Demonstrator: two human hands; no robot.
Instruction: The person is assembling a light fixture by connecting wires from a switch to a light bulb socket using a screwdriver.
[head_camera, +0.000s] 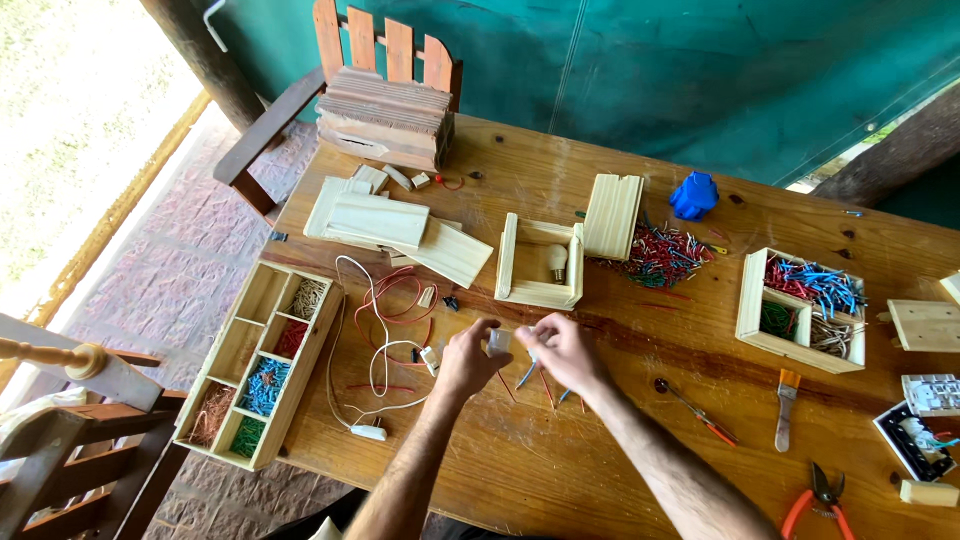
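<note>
- Fingers (487, 338) of the left hand (465, 362) pinch a small whitish block (499, 341) at its left side, closed on it.
- Right hand (562, 350) meets the same block from the other side, its fingers (528, 334) curled in and touching the block's right edge; how firmly they grip I cannot tell.
- Held just above the tabletop (560, 470), the block sits between the two hands, in front of the open pale wooden box (540, 262) that holds a light bulb (556, 260).
- Under the right hand lie short loose wire pieces (530, 375), red and blue, on the bare wood.
- Left of the hands, a tangle of red and white cord (385, 330) with a small white switch (368, 432) runs across the tabletop.
- At the far left edge, a long pale wooden tray (232, 352) with compartments holds sorted wire bits: cream, red, blue, copper and green.
- A square wooden box (750, 310) at the right holds red, blue, green and pale wire bits; a loose heap of coloured wire (660, 255) lies between the boxes.
- Flat planed boards (380, 220) are stacked at the back left, and a small slatted wooden piece (385, 115) stands behind them.
- A blue plastic piece (694, 195) lies at the back; a screwdriver (695, 410), a brush (787, 405) and orange-handled pliers (820, 500) lie at the right.
</note>
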